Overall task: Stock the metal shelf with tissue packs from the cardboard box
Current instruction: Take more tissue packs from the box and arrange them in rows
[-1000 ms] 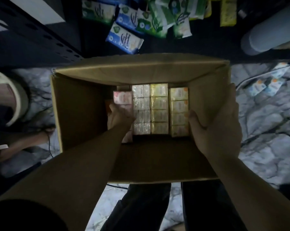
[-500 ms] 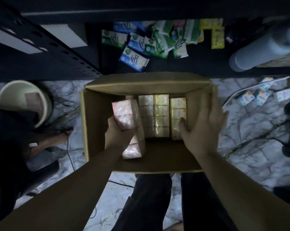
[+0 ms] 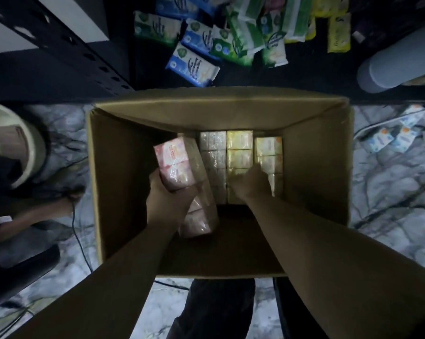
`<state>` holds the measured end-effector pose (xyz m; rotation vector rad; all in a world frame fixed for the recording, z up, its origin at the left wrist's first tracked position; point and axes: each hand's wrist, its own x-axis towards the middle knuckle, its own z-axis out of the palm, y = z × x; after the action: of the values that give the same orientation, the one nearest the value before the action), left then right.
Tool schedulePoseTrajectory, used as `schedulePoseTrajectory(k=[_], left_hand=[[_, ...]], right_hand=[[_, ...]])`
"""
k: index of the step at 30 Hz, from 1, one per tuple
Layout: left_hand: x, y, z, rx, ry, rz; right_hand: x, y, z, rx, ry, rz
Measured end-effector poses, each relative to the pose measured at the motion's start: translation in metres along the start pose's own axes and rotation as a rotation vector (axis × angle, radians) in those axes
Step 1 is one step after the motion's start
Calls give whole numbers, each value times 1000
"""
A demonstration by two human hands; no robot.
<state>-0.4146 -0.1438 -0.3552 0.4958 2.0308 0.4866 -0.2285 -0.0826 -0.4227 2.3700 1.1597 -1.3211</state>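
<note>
Head view. A marbled grey-white floor (image 3: 390, 192) lies beneath me in dim light; a dark metal shelf (image 3: 292, 77) runs across the top of the frame, its perforated upright (image 3: 84, 57) slanting in from the upper left. On the shelf lies a loose heap of blue, green and yellow wipe packets (image 3: 221, 40), and a pale grey cylinder (image 3: 399, 67) rests at its right end. A few small packets (image 3: 392, 138) are scattered on the floor to the right, and a cream round bin (image 3: 18, 148) stands at the left edge.

The open cardboard box (image 3: 123, 192) sits on the floor just before the shelf, between my arms. Inside, against its far wall, three rows of wrapped tissue packs (image 3: 239, 148) lie side by side: a whitish row, a yellow row, and a pale orange row on the right.

My left hand (image 3: 172, 199) is clamped around a pink tissue bundle (image 3: 179, 165), which is lifted and tilted, its upper end toward the far wall and its lower end near the box bottom. My right hand (image 3: 253, 184) reaches down onto the yellow and orange rows, fingers curled against them; whether it has closed on a pack I cannot tell.
</note>
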Motion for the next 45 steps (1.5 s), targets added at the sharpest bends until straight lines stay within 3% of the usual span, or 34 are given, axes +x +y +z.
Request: schedulePoseTrajectory(k=[7,16,26,33,45], left_hand=[[-2,1,-4,-26,-3,26],[-61,41,-45,-42,-23,41],[-213,143,-140,-100,-106,253],[-340,254,-211,-238,-106,490],[-499,420,-286,-389,31,968]], right_hand=[[7,7,17,-140,134,-19],[-80,10,-54,178,-108,-13],[-296,-21,-222,205,14,-377],[-434,-55,-344,418,137,-603],[-567,-110,-509,592,471,-1081]])
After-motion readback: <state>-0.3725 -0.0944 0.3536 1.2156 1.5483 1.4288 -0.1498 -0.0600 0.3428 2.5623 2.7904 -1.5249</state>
